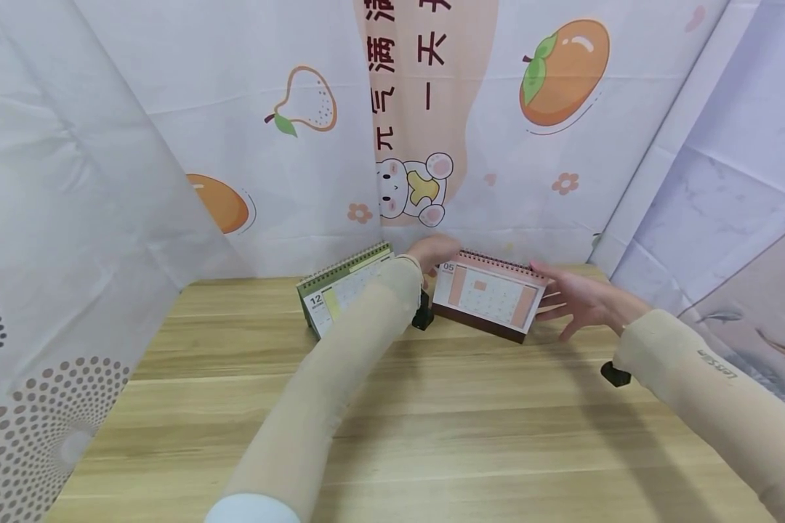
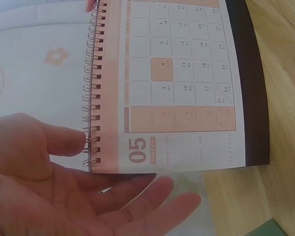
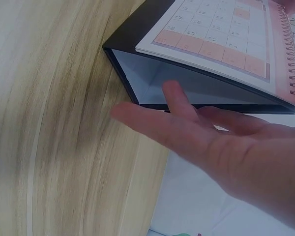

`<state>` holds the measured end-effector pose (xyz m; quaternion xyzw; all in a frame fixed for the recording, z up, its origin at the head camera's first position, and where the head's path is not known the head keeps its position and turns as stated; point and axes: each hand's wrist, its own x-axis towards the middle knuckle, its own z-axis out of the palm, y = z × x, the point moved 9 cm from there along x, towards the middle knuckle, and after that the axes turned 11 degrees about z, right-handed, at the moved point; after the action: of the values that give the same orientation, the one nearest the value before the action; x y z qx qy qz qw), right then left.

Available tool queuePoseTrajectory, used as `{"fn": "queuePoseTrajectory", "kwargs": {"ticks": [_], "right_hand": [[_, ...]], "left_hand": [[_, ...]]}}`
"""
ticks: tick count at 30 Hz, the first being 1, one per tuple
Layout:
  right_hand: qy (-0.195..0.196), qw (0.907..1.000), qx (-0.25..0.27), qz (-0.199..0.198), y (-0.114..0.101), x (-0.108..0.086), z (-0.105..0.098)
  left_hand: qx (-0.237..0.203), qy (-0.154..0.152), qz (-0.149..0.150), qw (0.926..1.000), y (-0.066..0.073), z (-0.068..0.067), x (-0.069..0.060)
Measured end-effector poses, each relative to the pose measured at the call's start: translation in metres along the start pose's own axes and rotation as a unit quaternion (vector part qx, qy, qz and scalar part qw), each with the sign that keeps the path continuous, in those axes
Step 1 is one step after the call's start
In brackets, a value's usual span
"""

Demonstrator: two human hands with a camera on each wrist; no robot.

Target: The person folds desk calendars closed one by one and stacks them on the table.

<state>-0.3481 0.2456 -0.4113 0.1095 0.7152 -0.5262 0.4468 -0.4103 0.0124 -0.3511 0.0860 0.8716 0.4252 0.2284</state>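
At our one o'clock stands the pink calendar [image 1: 487, 298]; we judge it light and stiff, best held by the ends of its coil [image 1: 500, 261]; left hand [image 1: 435, 250] and right hand [image 1: 582, 296] flank it, fingers mostly extended, gripping nothing.

pink calendar [image 1: 490, 296], green calendar [image 1: 345, 270], fruit-print cloth [image 1: 235, 94]

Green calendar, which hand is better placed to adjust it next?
Probably the left hand: it is at the gap between the green calendar and the pink calendar, while the right hand is at the pink one's other end, farther away.
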Motion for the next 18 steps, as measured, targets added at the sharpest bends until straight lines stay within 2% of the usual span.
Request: {"fn": "queuePoseTrajectory", "kwargs": {"ticks": [4, 9, 12, 18], "right_hand": [[0.006, 1.0, -0.002, -0.001, 0.0006, -0.0007, -0.0004], [0.012, 0.9999, -0.008, -0.004, 0.0021, -0.0005, 0.0002], [0.021, 0.9996, -0.011, -0.015, -0.0008, -0.0011, -0.0008], [0.031, 0.999, -0.021, -0.023, -0.0044, -0.0021, -0.0027]], "left_hand": [[0.011, -0.011, 0.0, 0.9999, 0.0017, 0.0019, -0.0002], [-0.011, -0.02, -0.002, 0.9997, -0.0021, 0.0055, -0.0005], [-0.028, -0.007, 0.003, 0.9996, -0.0034, 0.0034, 0.0024], [-0.025, 0.011, 0.005, 0.9996, -0.004, -0.0012, 0.0064]]}}
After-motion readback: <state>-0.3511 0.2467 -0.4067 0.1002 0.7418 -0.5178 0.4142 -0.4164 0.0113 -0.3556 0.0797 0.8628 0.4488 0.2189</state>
